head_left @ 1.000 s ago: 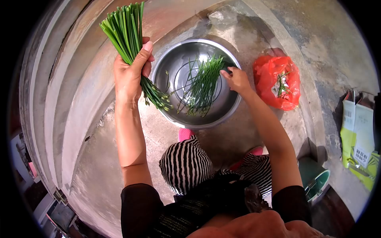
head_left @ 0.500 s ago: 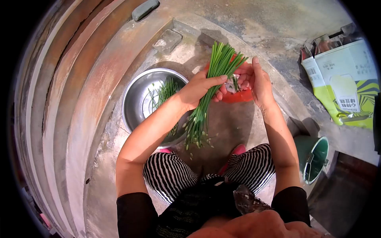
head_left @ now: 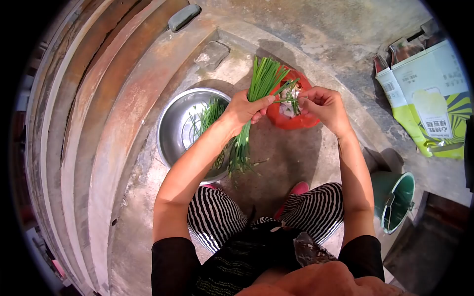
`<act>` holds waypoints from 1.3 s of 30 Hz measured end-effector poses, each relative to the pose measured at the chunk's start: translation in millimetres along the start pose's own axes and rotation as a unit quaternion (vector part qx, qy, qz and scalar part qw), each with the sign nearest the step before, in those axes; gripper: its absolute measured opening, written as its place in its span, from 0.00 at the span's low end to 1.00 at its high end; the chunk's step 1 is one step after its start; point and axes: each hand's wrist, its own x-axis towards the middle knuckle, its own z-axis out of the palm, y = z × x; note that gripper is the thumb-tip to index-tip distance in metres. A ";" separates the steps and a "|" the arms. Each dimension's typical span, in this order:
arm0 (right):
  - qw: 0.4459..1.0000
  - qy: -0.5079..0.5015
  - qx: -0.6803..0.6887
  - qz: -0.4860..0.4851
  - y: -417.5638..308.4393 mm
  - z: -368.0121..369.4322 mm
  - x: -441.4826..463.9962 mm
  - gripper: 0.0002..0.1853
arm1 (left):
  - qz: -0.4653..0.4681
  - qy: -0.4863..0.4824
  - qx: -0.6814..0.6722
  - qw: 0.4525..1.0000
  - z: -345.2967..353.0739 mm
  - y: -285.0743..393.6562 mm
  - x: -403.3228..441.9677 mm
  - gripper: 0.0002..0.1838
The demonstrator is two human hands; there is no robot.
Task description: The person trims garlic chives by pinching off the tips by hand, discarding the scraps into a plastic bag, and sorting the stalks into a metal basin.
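My left hand (head_left: 247, 107) is closed around the middle of a bunch of garlic chives (head_left: 266, 76), its cut ends up and its budded tips hanging down. Finger and thumb of my right hand (head_left: 326, 106) pinch the end of a chive stem (head_left: 284, 100) that reaches across from the bunch. Under the right hand lies an open red plastic bag (head_left: 296, 122) with pale and green scraps inside. Left of the bunch stands a steel basin (head_left: 170, 116), with more chives (head_left: 211, 116) in it, partly hidden by my left forearm.
Concrete steps (head_left: 116, 133) curve along the left. A green bucket (head_left: 395, 202) tilts at the right, below a green and white printed carton (head_left: 429, 98). A flat stone (head_left: 212, 55) lies beyond the basin, and a grey block (head_left: 183, 18) sits higher up.
My right hand has gone from spread fingers to a pinch on a chive stem, lower down. The bunch in my left hand has turned slightly more upright.
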 end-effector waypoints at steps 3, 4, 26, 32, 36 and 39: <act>0.996 0.012 -0.087 -0.023 2.0 5.9 1.3 0.06 | -0.002 -0.001 0.004 1.000 -5.9 -0.9 0.4 0.11; 0.988 0.036 -0.140 -0.048 4.9 8.7 2.1 0.06 | -0.003 0.000 0.004 1.000 -7.1 -1.2 -0.3 0.11; 0.901 0.120 -0.360 -0.212 13.7 53.6 13.6 0.06 | 0.018 0.006 -0.032 0.999 -3.8 -11.0 8.8 0.07; 0.900 0.207 -0.334 -0.189 10.7 52.5 15.9 0.05 | 0.040 0.024 -0.092 0.995 1.5 -11.7 10.6 0.07; 0.924 0.106 -0.353 -0.102 10.4 37.6 13.7 0.07 | 0.024 0.031 -0.049 0.998 -5.0 -13.2 8.2 0.08; 0.914 -0.035 -0.385 -0.123 6.8 38.7 9.6 0.07 | 0.026 0.013 0.014 0.999 -5.4 -16.8 7.5 0.08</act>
